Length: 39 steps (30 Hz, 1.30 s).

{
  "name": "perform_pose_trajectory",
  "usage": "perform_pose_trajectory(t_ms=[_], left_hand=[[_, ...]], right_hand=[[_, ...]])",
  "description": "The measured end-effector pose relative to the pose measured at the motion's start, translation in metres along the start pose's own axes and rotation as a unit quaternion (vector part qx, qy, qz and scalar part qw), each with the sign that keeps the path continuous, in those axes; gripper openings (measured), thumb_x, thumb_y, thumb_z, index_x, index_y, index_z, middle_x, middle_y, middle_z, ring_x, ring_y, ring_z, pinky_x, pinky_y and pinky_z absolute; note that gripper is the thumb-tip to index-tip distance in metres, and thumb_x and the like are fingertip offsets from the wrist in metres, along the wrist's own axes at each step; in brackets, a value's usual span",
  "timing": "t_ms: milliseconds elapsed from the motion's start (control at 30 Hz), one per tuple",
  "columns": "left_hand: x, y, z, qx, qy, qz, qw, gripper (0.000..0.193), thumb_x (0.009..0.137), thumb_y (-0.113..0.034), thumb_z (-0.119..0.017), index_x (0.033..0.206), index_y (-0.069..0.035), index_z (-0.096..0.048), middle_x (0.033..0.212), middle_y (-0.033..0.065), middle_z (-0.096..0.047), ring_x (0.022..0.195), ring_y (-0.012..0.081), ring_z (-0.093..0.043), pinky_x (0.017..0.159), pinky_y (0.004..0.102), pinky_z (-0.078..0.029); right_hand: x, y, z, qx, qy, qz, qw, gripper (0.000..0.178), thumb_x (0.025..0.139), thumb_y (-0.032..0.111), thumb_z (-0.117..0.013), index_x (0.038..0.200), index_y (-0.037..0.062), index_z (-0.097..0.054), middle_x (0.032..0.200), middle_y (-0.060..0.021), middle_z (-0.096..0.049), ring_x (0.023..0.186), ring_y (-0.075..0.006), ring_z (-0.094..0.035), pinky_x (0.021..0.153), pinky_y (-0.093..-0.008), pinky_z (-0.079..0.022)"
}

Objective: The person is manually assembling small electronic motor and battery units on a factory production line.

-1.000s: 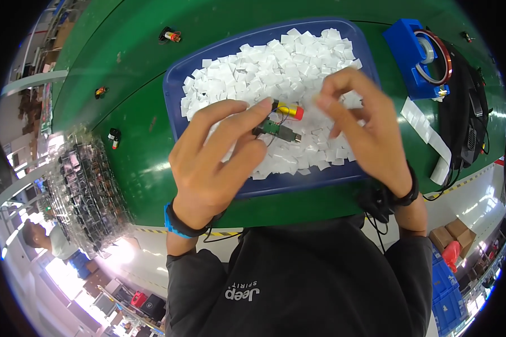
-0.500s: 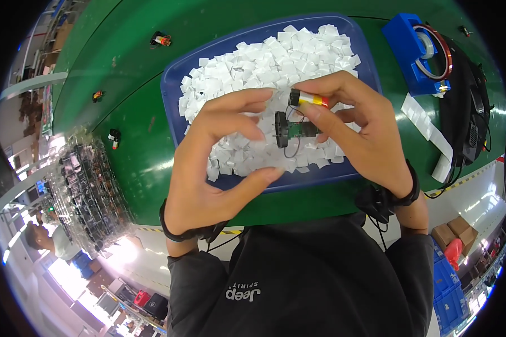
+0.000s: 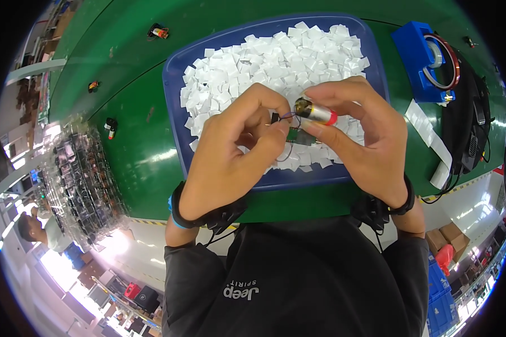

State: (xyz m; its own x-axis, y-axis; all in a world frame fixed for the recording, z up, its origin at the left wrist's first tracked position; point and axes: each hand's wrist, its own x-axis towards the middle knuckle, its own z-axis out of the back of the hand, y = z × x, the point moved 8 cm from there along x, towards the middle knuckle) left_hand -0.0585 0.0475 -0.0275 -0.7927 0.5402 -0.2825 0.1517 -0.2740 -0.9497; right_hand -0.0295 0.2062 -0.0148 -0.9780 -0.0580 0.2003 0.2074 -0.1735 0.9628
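Observation:
Above the blue tray, my two hands meet over a small electronic assembly. My right hand is closed on a small cylindrical battery, silver-white with a red end and a dark end, between thumb and fingers. Thin wires run from the battery toward a small green circuit board just below it. Thumb and fingers of my left hand are closed round the board's black end piece, which they mostly hide. Beneath the hands, many small white paper squares fill the tray.
A blue tape dispenser stands at the right, with a white strip and a black bag near it. Small battery assemblies lie on the green table at the left. Stacked clear plastic trays stand beyond its left edge.
My left hand has moved right and closed on the black end of the assembly. The battery in my right hand has tilted and shifted slightly down and right.

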Motion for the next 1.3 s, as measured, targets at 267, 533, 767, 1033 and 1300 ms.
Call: perform_pose_trajectory(t_ms=[267,533,767,1033,1300], left_hand=[[-0.004,-0.007,-0.004,0.012,0.032,-0.006,0.999,0.009,0.094,-0.007,-0.057,0.102,-0.004,-0.057,0.088,0.0051,-0.059,0.074,0.0097,-0.058,0.069,0.0246,-0.046],[-0.002,-0.003,0.001,-0.125,0.091,-0.010,0.988,0.018,0.098,-0.018,-0.055,0.103,-0.001,-0.058,0.120,0.0165,-0.057,0.109,0.0180,-0.055,0.094,0.0314,-0.042],[0.003,0.008,-0.006,-0.365,0.072,0.080,0.925,0.022,0.101,-0.012,-0.055,0.118,0.001,-0.061,0.115,0.0098,-0.063,0.103,0.0142,-0.057,0.093,0.0297,-0.044],[-0.005,0.004,0.000,-0.194,0.070,0.046,0.977,0.030,0.096,-0.007,-0.055,0.122,0.006,-0.057,0.114,0.0143,-0.063,0.097,0.0151,-0.061,0.084,0.0287,-0.048],[-0.002,0.010,-0.007,-0.148,0.071,0.025,0.986,0.036,0.090,0.003,-0.056,0.126,0.005,-0.056,0.110,0.0082,-0.065,0.088,0.0113,-0.063,0.072,0.0237,-0.049]], right_hand=[[0.000,-0.011,-0.004,0.110,0.038,-0.050,0.992,0.028,0.078,-0.006,-0.076,0.103,0.0009,-0.065,0.100,-0.0091,-0.065,0.096,-0.0176,-0.060,0.087,-0.0308,-0.048],[0.006,0.015,-0.006,-0.007,0.103,0.101,0.990,0.028,0.073,-0.005,-0.079,0.095,0.0050,-0.065,0.094,-0.0092,-0.067,0.091,-0.0227,-0.060,0.084,-0.0345,-0.049],[-0.001,0.031,-0.016,-0.109,0.091,0.244,0.959,0.026,0.074,0.002,-0.081,0.095,0.0060,-0.066,0.094,-0.0101,-0.071,0.089,-0.0256,-0.060,0.079,-0.0362,-0.050],[0.001,0.023,-0.006,-0.091,0.073,0.127,0.985,0.024,0.074,0.005,-0.082,0.094,0.0064,-0.068,0.096,-0.0117,-0.075,0.088,-0.0249,-0.060,0.076,-0.0327,-0.050],[-0.003,0.033,-0.018,-0.196,0.067,0.188,0.960,0.025,0.071,-0.002,-0.082,0.092,0.0035,-0.071,0.097,-0.0115,-0.075,0.084,-0.0237,-0.059,0.069,-0.0291,-0.049]])
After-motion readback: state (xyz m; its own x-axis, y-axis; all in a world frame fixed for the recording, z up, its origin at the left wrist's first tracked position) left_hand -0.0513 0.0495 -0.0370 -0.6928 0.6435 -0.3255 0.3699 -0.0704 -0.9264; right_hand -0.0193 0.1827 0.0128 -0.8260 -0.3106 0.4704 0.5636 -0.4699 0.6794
